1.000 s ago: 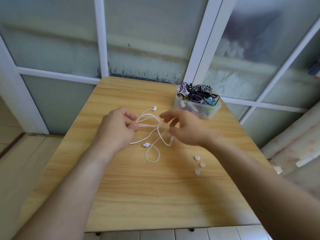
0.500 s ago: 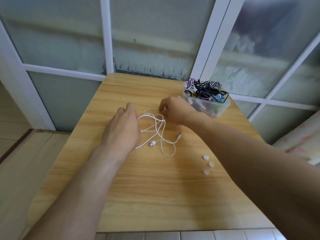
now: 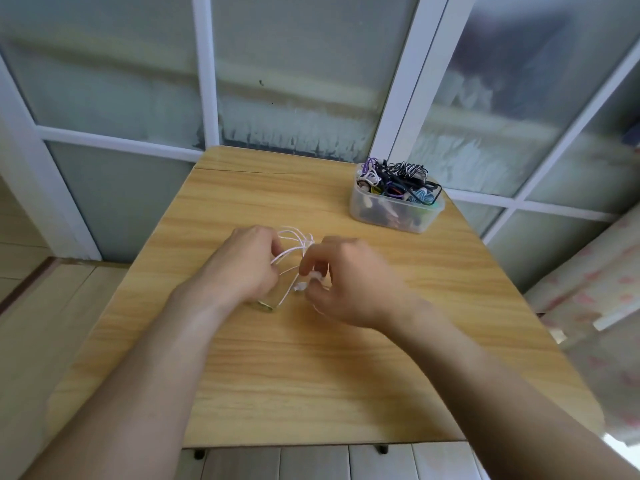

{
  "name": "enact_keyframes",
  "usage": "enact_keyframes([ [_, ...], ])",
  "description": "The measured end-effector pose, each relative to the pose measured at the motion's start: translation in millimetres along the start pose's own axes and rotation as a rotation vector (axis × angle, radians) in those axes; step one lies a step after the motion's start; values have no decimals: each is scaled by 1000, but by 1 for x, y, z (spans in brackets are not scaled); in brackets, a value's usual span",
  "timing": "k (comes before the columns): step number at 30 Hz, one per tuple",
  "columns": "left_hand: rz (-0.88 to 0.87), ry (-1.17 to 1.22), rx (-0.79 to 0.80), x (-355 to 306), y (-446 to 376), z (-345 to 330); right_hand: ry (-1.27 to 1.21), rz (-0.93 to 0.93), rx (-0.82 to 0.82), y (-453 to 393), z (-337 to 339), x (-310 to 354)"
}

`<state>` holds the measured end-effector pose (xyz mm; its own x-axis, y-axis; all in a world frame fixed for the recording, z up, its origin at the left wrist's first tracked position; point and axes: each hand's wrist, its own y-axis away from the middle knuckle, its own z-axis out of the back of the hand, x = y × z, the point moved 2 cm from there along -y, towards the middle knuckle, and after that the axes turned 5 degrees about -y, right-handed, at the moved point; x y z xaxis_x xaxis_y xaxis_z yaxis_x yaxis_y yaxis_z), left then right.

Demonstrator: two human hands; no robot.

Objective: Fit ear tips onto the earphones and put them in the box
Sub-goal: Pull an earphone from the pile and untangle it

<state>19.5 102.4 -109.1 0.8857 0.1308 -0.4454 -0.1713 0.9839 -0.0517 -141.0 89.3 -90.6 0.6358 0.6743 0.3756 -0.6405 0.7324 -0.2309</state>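
A wooden desk (image 3: 311, 375) with pale, streaked grain fills the middle of the view. At its far right corner stands a clear plastic box (image 3: 394, 213) with rounded corners, full of tangled cables in black, purple and blue. Near the desk centre, the left hand (image 3: 246, 268) has its fingers curled around loops of the thin white earphone cable (image 3: 294, 242). Just right of it, the right hand (image 3: 349, 282) pinches a small white earbud (image 3: 313, 276) between thumb and fingers.
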Motion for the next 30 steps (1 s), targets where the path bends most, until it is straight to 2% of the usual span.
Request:
enact_keyframes([
  [3,5,-4,27,3,-1,-1,125,-25,70,-2,-18,-9],
  [7,9,-14,49,0,2,5,163,-26,32,-4,-26,-11],
  [9,-7,13,50,-5,6,11,68,-37,-4,-2,-24,-12],
  [11,-68,23,10,-12,8,17,-221,-128,-47,2,-18,-16],
  [13,-149,93,-14,-18,11,20,-625,-257,-69,9,-11,-20],
  [16,-242,423,113,-33,16,11,-1191,-412,-4,21,-8,-23],
  [18,-290,539,171,-42,20,0,-1421,-494,19,28,-5,-23],
  [20,-334,524,133,-50,24,-9,-1560,-546,7,35,0,-29],
  [22,-350,502,72,-53,26,-15,-1600,-574,0,40,4,-34],
  [25,-313,475,16,-52,26,-21,-1503,-557,4,46,8,-39],
  [30,-352,470,-57,-64,33,-27,-1423,-575,-1,53,17,-47],
])
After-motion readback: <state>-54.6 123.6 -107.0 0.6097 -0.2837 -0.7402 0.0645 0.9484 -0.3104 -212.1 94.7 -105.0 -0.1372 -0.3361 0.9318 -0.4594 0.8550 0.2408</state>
